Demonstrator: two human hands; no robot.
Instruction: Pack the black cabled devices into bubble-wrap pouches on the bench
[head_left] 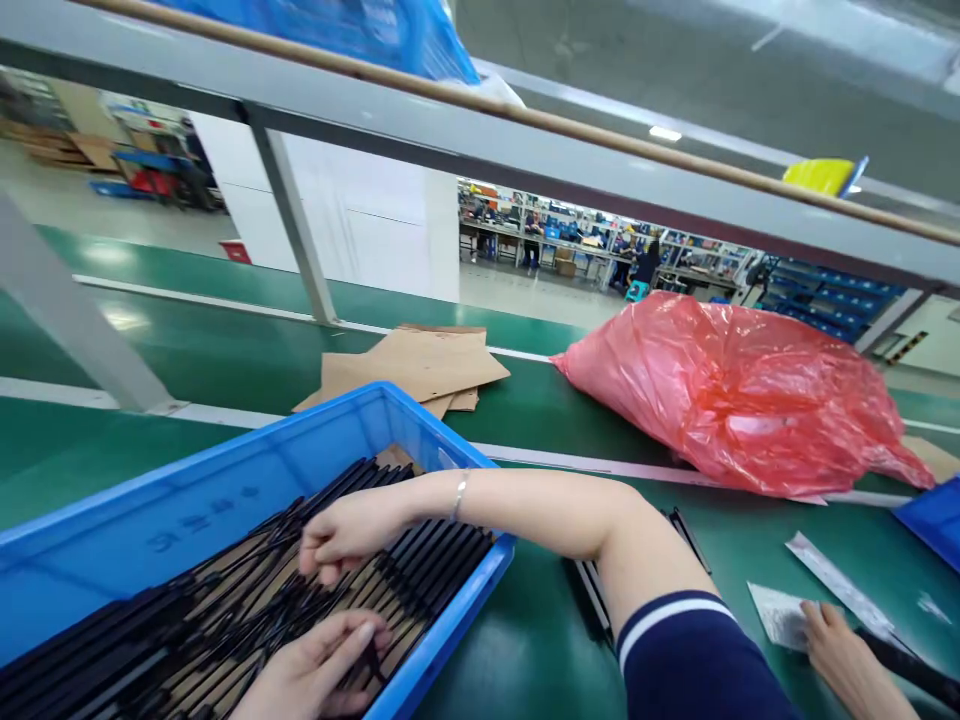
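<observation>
A blue plastic bin (pixel 450 640) holds many slim black rods with thin black cables (pixel 247 610), laid in rows over brown cardboard. My left hand (pixel 319 665) is at the bin's near side, its thumb and fingers pinched on a small black cable end (pixel 373 660). Over the middle of the bin, my right hand (pixel 352 535) has its fingers curled together just above the cables. What its fingertips hold, if anything, is hidden. A bracelet circles the right wrist, and a navy sleeve with a white stripe covers the upper arm.
Cardboard sheets (pixel 420 365) lie behind the bin on the green table (pixel 517 620). A red plastic bag (pixel 735 400) bulges at right. Another person's hand (pixel 844 655) touches a white printed packet (pixel 780 615). A metal shelf frame (pixel 289 210) crosses above.
</observation>
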